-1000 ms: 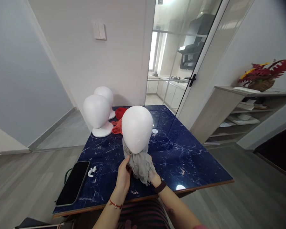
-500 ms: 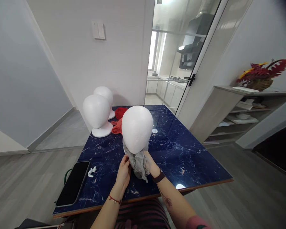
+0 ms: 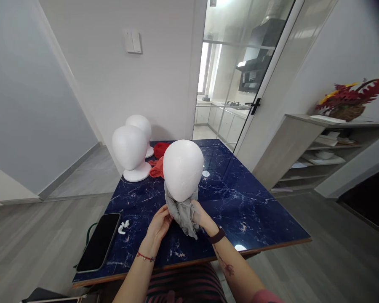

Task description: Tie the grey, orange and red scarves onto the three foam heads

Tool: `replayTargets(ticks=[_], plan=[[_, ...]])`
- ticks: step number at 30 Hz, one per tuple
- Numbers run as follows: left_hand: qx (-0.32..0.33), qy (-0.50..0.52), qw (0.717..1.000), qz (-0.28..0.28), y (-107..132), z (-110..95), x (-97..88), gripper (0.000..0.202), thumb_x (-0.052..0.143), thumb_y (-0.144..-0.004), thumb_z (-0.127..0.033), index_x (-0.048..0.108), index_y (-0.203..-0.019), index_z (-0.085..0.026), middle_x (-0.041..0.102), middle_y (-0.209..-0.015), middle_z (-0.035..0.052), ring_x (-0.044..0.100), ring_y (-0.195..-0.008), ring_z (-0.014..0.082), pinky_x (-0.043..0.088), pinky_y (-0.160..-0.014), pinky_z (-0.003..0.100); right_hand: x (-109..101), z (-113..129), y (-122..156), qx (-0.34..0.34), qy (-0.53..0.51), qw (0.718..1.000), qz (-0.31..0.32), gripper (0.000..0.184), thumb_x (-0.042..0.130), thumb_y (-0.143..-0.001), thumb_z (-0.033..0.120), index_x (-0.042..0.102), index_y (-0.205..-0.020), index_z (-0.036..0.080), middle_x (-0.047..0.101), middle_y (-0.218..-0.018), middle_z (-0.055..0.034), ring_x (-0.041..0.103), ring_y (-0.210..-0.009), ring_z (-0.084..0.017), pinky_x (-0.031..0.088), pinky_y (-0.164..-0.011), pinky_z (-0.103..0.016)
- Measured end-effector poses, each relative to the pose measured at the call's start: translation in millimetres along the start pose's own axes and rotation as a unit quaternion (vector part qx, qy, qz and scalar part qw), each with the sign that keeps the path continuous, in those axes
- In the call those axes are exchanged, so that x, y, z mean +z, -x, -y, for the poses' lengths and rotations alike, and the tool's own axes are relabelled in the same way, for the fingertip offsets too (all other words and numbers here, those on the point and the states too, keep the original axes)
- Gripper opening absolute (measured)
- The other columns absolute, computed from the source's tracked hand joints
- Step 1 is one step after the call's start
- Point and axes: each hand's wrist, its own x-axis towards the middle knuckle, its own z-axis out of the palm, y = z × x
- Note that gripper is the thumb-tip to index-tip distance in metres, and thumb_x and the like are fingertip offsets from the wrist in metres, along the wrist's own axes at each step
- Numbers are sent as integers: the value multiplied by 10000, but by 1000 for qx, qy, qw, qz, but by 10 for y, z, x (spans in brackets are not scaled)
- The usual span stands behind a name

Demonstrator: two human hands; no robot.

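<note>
The left hand (image 3: pixel 159 222), fingers bent, and the partly hidden right hand (image 3: pixel 204 216) touch the gray scarf (image 3: pixel 183 215) beneath the white mannequin head (image 3: pixel 183 168) on the table (image 3: pixel 236 202); whether either grips, I cannot tell. Far right, a basket (image 3: pixel 347 112) atop the shelf unit (image 3: pixel 287 147) holds red foliage (image 3: pixel 344 96).

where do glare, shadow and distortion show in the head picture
Head view: white glare on the glossy dark-blue marbled table, near its front edge; head view: soft shadow on the pale wall beside the rear white mannequin head; head view: white-framed glass door leaning, likely wide-angle distortion.
</note>
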Motion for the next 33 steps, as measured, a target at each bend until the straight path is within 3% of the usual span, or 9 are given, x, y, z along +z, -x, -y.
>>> replayTargets(ticks=[3,8,12,17,20,25,27,30,33], plan=[[8,-3,1000,-22,17,-14,-36,177,672,-605,-3,643,-708,-143,662,-673,6,594,-585,85,477,-610,199,-17,27,104,-24,43,999,-2,50,603,-654,188,638,-635,157,639,-650,-11,546,-672,-171,431,-687,-283],[6,-36,999,-28,99,-1,-62,131,737,-577,-80,642,-653,-128,635,-599,7,535,-501,75,410,-502,189,45,13,231,-54,11,997,-60,230,557,-655,164,613,-877,179,639,-778,2,562,-726,-158,434,-700,-251],[20,-98,995,5,188,1,-31,218,789,-560,-259,627,-566,-112,608,-547,13,508,-489,88,380,-495,206,92,-57,253,-56,75,995,-34,159,487,-748,233,633,-759,172,641,-750,-15,562,-743,-173,427,-699,-258],[64,-143,987,28,217,33,-7,362,771,-588,-403,535,-517,-139,522,-495,-37,432,-461,65,341,-472,192,115,-146,194,-9,152,983,-101,345,439,-801,372,547,-543,170,576,-551,-20,491,-563,-162,358,-535,-261],[79,-152,985,11,192,51,-27,401,779,-575,-430,487,-539,-157,460,-455,-72,372,-417,48,298,-439,179,128,-111,174,-38,137,978,-152,293,437,-812,364,619,-714,157,639,-695,-38,527,-633,-167,389,-587,-258],[43,-218,973,63,165,-23,-98,405,766,-576,-482,638,-749,-139,612,-603,-1,527,-541,111,391,-544,221,125,-51,188,-27,56,985,-158,244,533,-770,341,565,-936,165,599,-677,6,466,-518,-120,358,-506,-226],[38,-275,957,81,165,-64,-122,411,718,-619,-531,625,-610,-130,555,-529,-9,469,-493,97,359,-516,223,116,-49,194,-7,5,989,-146,265,576,-752,361,554,-935,170,588,-666,16,470,-529,-116,365,-513,-221],[100,-322,938,81,179,-103,-128,482,708,-639,-517,493,-412,-150,528,-539,0,460,-536,101,350,-531,227,106,-38,197,18,-64,989,-129,342,642,-718,400,569,-964,175,634,-821,-17,545,-670,-138,423,-612,-230],[106,-294,946,82,219,-116,-103,463,720,-644,-478,474,-422,-153,566,-612,19,511,-614,121,377,-568,223,103,-15,201,39,-102,986,-123,386,685,-687,416,590,-979,182,643,-941,-37,578,-801,-162,453,-721,-249]])
